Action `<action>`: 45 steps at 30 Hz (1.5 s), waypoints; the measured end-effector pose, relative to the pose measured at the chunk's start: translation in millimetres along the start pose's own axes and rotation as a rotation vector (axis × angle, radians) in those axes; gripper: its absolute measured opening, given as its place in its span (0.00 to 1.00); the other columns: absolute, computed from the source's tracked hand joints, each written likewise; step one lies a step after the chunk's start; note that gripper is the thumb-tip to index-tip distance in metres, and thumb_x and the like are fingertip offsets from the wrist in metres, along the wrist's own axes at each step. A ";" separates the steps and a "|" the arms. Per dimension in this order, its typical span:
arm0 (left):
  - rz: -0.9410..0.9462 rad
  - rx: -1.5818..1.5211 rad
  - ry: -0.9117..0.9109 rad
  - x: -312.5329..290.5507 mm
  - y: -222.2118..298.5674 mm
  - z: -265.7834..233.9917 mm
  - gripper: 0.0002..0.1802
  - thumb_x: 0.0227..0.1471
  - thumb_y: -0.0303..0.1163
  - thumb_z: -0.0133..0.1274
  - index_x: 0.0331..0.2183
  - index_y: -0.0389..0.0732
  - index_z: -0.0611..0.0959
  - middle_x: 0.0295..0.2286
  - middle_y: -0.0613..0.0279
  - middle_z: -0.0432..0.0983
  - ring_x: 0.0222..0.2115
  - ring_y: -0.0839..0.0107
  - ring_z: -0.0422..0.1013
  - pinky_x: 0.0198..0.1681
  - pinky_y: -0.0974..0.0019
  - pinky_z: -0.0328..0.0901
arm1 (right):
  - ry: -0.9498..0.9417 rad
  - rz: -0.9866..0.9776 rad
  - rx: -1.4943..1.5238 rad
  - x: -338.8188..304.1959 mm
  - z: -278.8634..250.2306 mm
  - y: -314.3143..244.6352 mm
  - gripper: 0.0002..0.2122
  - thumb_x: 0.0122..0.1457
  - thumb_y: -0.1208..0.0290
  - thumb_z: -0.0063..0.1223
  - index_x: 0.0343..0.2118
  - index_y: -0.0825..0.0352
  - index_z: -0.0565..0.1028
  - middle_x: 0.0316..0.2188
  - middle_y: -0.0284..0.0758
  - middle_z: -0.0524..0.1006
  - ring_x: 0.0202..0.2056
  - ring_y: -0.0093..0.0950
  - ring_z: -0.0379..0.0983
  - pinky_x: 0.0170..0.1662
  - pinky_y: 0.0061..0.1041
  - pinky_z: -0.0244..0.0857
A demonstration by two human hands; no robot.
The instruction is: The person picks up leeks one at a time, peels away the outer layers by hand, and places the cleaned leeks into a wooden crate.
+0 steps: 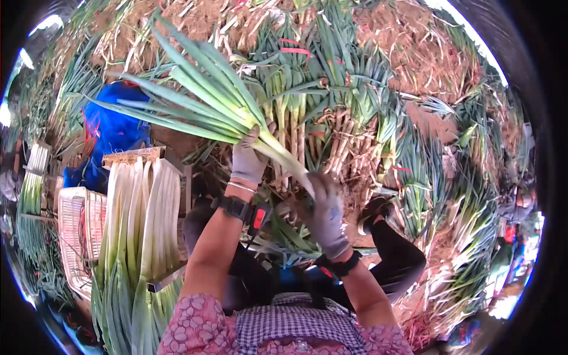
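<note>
A large green onion (269, 145) lies slantwise across both my hands, its green leaves fanned toward the upper left and its pale stem toward my right. My gloved left hand (249, 157) is closed around it where the leaves meet the stem. At the white lower end, my gloved right hand (325, 207) grips the stem; the root end is hidden by the fingers. Beyond my hands lie bundles of green onions (296, 112) tied with red bands, some with brown, untrimmed stems (340, 139).
At my left, peeled green onions (139, 219) are stacked in a metal-edged rack. Next to it stand a pale plastic basket (80, 231) and a blue plastic bag (115, 118). Piles of green onions (461, 260) cover the ground at right. My shoe (374, 214) is near the bundles.
</note>
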State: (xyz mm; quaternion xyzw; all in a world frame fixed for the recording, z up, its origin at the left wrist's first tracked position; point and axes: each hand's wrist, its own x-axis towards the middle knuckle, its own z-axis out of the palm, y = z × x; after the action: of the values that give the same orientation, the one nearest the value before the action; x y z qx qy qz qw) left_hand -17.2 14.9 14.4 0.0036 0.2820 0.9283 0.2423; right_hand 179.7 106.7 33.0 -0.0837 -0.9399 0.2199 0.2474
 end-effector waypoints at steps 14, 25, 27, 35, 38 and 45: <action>0.274 1.157 -0.574 -126.7 -22.8 48.1 0.26 0.52 0.44 0.54 0.48 0.36 0.73 0.40 0.53 0.74 0.42 0.59 0.71 0.47 0.59 0.65 | 0.488 0.345 1.641 37.4 -55.6 51.7 0.13 0.61 0.58 0.48 0.40 0.63 0.72 0.38 0.33 0.74 0.38 0.26 0.69 0.47 0.28 0.62; 1.453 1.659 -0.344 -112.8 47.6 156.1 0.31 0.41 0.32 0.52 0.50 0.35 0.69 0.31 0.56 0.69 0.34 0.59 0.66 0.37 0.57 0.59 | 0.532 -0.121 1.480 73.8 -164.9 -91.9 0.26 0.64 0.55 0.39 0.60 0.68 0.60 0.59 0.43 0.63 0.61 0.40 0.56 0.66 0.44 0.41; 1.537 1.908 -0.195 -138.6 121.0 172.9 0.22 0.41 0.29 0.52 0.43 0.38 0.72 0.28 0.58 0.69 0.30 0.61 0.67 0.34 0.58 0.59 | 0.316 -0.361 1.339 82.1 -149.5 -68.9 0.28 0.63 0.56 0.39 0.62 0.68 0.55 0.60 0.41 0.61 0.62 0.35 0.55 0.66 0.40 0.44; 1.243 2.924 0.619 -267.9 329.7 85.4 0.23 0.44 0.30 0.49 0.46 0.42 0.73 0.24 0.64 0.71 0.27 0.64 0.69 0.30 0.59 0.62 | -0.169 0.266 1.571 40.2 -40.8 -66.3 0.24 0.62 0.62 0.47 0.57 0.69 0.61 0.51 0.40 0.68 0.53 0.34 0.66 0.57 0.31 0.61; -0.220 2.891 0.765 -284.5 298.5 -32.4 0.30 0.50 0.35 0.47 0.56 0.45 0.66 0.41 0.53 0.72 0.36 0.58 0.72 0.40 0.57 0.66 | -0.280 0.408 1.516 16.5 6.0 -57.8 0.21 0.62 0.63 0.49 0.54 0.69 0.65 0.47 0.38 0.71 0.48 0.32 0.69 0.52 0.29 0.65; -0.329 2.523 0.485 -287.2 254.5 -115.5 0.30 0.55 0.39 0.44 0.59 0.47 0.62 0.44 0.42 0.70 0.43 0.48 0.71 0.46 0.52 0.66 | -0.528 0.614 1.541 -16.0 77.9 -31.0 0.18 0.61 0.63 0.50 0.50 0.68 0.70 0.40 0.34 0.75 0.41 0.28 0.73 0.49 0.27 0.65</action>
State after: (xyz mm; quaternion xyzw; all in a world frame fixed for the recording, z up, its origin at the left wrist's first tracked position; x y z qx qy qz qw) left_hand 105.8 -359.3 88.2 0.0265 0.9909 -0.0407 0.1253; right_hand 152.8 45.9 -20.6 -0.0889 -0.4916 0.8641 -0.0613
